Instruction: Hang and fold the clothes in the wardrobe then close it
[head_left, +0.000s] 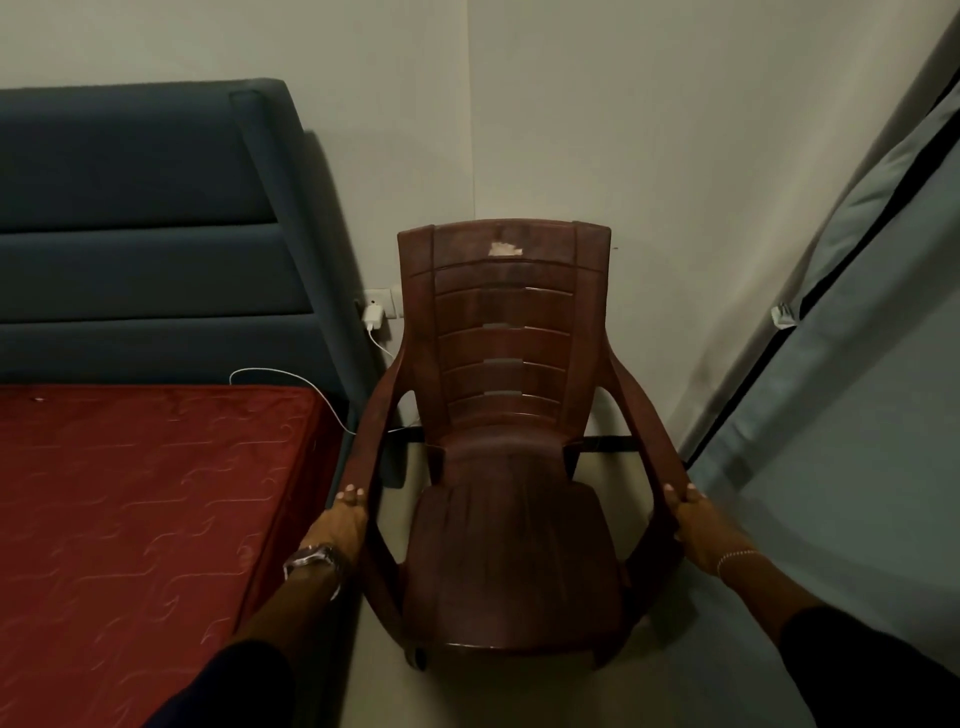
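Currently gripping a brown plastic armchair (506, 441) by both armrests: left hand (345, 517) wrapped round the left armrest (363, 452), fingers curled over the top edge; right hand (688, 512) clamped on the right armrest (660, 447) the same way. Neither hand free. Wristwatch (311, 558) on left wrist, thin bracelet (737, 556) on right.

Judging the step: shifting the chair in the gap between bed and wardrobe, likely to free access. Doing it well:
- Lift evenly, both sides together; one-sided pull twists the plastic legs.
- Keep clear of the white charger cable (311, 387) trailing from the wall charger (373, 314) behind the left armrest; snag risk.
- Mind the grey fabric wardrobe (857, 389) just beside the right armrest; soft cover, easy to scuff or drag.
- Set down flat, all legs on the floor (384, 691).

Task items: wardrobe at right edge, black zip seam (852, 249) down the front with a pale zip pull (782, 314), looks closed. No clothes or hangers in view; cannot tell where they are. Hanging and folding not yet begun, going by this view.

Count:
- hands 2, both on the chair
- chair 1, seat bare
- armrests 2
- wardrobe 1
- bed 1, red mattress (130, 519), blue padded headboard (140, 218)
- charger 1, cable 1
- watch 1, bracelet 1
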